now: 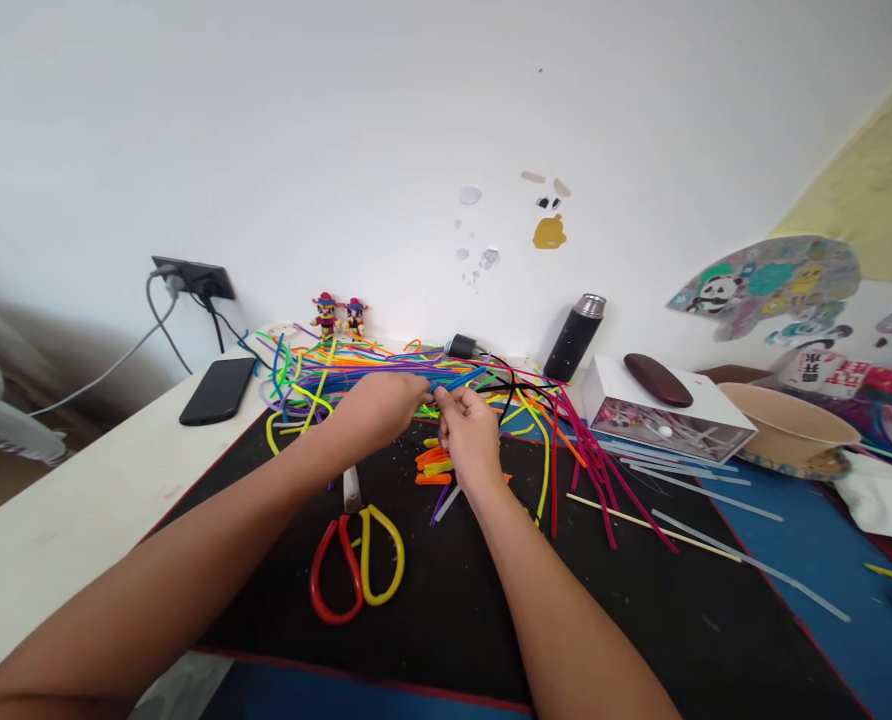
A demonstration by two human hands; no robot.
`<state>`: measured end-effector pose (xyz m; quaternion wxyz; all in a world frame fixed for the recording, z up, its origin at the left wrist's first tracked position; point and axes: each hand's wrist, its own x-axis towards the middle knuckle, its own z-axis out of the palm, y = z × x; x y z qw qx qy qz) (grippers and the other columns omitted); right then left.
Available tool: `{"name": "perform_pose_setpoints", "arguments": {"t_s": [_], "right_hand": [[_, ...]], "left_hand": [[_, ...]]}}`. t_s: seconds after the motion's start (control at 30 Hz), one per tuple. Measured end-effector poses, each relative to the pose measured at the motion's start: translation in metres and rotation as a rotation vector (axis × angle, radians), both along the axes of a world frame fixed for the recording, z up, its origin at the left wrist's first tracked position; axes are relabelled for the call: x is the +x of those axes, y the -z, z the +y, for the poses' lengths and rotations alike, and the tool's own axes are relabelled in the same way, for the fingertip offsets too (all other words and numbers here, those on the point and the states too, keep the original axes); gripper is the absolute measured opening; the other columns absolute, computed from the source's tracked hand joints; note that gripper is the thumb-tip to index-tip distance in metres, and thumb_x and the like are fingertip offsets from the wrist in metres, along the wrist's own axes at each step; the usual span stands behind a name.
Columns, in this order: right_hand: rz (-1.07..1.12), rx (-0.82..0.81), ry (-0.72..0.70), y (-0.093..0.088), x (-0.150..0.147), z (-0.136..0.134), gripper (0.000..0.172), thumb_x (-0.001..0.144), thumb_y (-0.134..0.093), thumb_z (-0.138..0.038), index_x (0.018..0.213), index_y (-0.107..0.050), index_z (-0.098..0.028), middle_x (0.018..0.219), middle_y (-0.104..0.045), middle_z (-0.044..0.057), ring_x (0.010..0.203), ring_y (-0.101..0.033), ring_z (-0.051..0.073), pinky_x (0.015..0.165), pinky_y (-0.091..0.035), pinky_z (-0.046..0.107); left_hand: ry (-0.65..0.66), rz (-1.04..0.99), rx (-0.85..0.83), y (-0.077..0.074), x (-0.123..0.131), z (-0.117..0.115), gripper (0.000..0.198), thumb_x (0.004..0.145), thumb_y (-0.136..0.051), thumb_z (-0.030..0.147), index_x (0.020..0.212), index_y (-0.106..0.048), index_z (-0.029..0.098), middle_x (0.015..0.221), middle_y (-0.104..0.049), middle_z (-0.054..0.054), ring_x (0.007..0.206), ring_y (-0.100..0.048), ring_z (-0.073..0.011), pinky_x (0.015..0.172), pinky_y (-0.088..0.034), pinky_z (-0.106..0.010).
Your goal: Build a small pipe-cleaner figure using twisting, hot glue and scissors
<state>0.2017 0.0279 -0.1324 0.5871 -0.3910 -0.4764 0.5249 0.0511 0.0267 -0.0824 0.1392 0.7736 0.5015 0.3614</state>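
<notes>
Both of my hands meet above the black mat (pixel 446 600), fingers pinched close together. Between them is a blue pipe cleaner (pixel 467 379), its free end pointing up to the right. My left hand (pixel 392 408) is closed at its left end, though the back of the hand hides most of the fingers. With thumb and forefinger, my right hand (pixel 470 435) grips the same piece. Just below the hands lie short folded orange and yellow pieces (pixel 435 466). Scissors (pixel 352 500) with one red and one yellow handle rest beneath my left wrist, the blades partly covered by it.
A heap of colourful pipe cleaners (pixel 315 378) spreads behind my hands. Magenta strips (pixel 603 480) and a thin wooden stick (pixel 652 526) lie to the right. A phone (pixel 217 390), a black thermos (pixel 575 338), a white box (pixel 705 400) and a bowl (pixel 791 420) stand around.
</notes>
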Motion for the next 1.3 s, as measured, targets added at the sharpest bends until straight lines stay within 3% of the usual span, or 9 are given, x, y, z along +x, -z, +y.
{"name": "perform_pose_setpoints", "arguments": {"t_s": [0.17,0.43,0.6,0.67,0.73,0.87,1.1,1.3], "right_hand": [[-0.035,0.004,-0.014,0.000,0.000,-0.001,0.044,0.081,-0.077,-0.057,0.066,-0.052,-0.025,0.043,-0.043,-0.011,0.035,-0.036,0.009,0.038,-0.028,0.023],[-0.137,0.011,-0.033,0.000,-0.002,-0.007,0.044,0.089,-0.070,-0.058,0.066,-0.052,-0.024,0.045,-0.051,-0.007,0.034,-0.041,0.009,0.038,-0.028,0.023],[-0.177,0.048,-0.035,-0.001,0.000,-0.006,0.045,0.092,-0.066,-0.057,0.065,-0.049,-0.024,0.045,-0.048,-0.008,0.035,-0.041,0.010,0.039,-0.030,0.023],[-0.193,0.070,-0.024,-0.002,0.001,-0.005,0.044,0.092,-0.065,-0.055,0.065,-0.048,-0.025,0.044,-0.045,-0.009,0.035,-0.041,0.010,0.039,-0.030,0.023],[-0.208,0.081,-0.015,-0.001,0.003,-0.003,0.043,0.093,-0.064,-0.054,0.066,-0.047,-0.025,0.044,-0.044,-0.009,0.035,-0.040,0.011,0.039,-0.031,0.024],[-0.274,0.115,0.006,0.003,0.003,-0.001,0.039,0.095,-0.060,-0.051,0.067,-0.049,-0.025,0.046,-0.041,-0.009,0.038,-0.039,0.012,0.042,-0.032,0.025],[-0.439,0.170,0.025,0.012,0.002,0.002,0.042,0.097,-0.058,-0.052,0.066,-0.050,-0.024,0.050,-0.040,-0.007,0.049,-0.037,0.013,0.050,-0.026,0.027],[-0.468,0.182,0.013,0.014,-0.002,-0.002,0.043,0.097,-0.057,-0.051,0.064,-0.048,-0.024,0.051,-0.041,-0.006,0.051,-0.038,0.014,0.051,-0.026,0.027]], "left_hand": [[-0.026,0.044,0.022,0.002,0.000,-0.004,0.030,0.076,-0.074,0.004,0.060,-0.056,0.022,0.058,-0.049,-0.002,0.059,-0.050,-0.0225,0.070,-0.032,-0.031],[-0.095,0.142,-0.066,0.004,-0.007,0.005,0.033,0.084,-0.076,0.022,0.060,-0.053,0.024,0.053,-0.049,-0.003,0.066,-0.061,-0.0288,0.073,-0.038,-0.032],[-0.107,0.194,-0.082,-0.002,-0.007,0.005,0.034,0.088,-0.073,0.025,0.061,-0.053,0.023,0.056,-0.053,-0.004,0.066,-0.063,-0.0266,0.071,-0.039,-0.031],[-0.119,0.302,-0.070,-0.009,-0.004,0.000,0.029,0.093,-0.068,0.027,0.067,-0.058,0.022,0.062,-0.061,-0.006,0.069,-0.066,-0.0266,0.071,-0.041,-0.031],[-0.147,0.537,-0.070,-0.017,0.000,-0.006,0.023,0.101,-0.055,0.029,0.083,-0.066,0.019,0.081,-0.073,-0.010,0.079,-0.070,-0.0271,0.073,-0.044,-0.031],[-0.181,0.797,-0.051,-0.022,0.006,-0.015,0.027,0.105,-0.044,0.024,0.104,-0.070,0.016,0.100,-0.078,-0.015,0.092,-0.075,-0.0278,0.077,-0.050,-0.031],[-0.160,0.875,0.011,-0.019,0.009,-0.018,0.026,0.101,-0.043,0.012,0.114,-0.065,0.013,0.105,-0.077,-0.018,0.095,-0.076,-0.0317,0.073,-0.052,-0.034],[-0.142,0.883,-0.087,-0.018,0.012,-0.018,0.027,0.099,-0.045,0.010,0.116,-0.065,0.012,0.103,-0.078,-0.017,0.093,-0.077,-0.0320,0.072,-0.052,-0.036]]}}
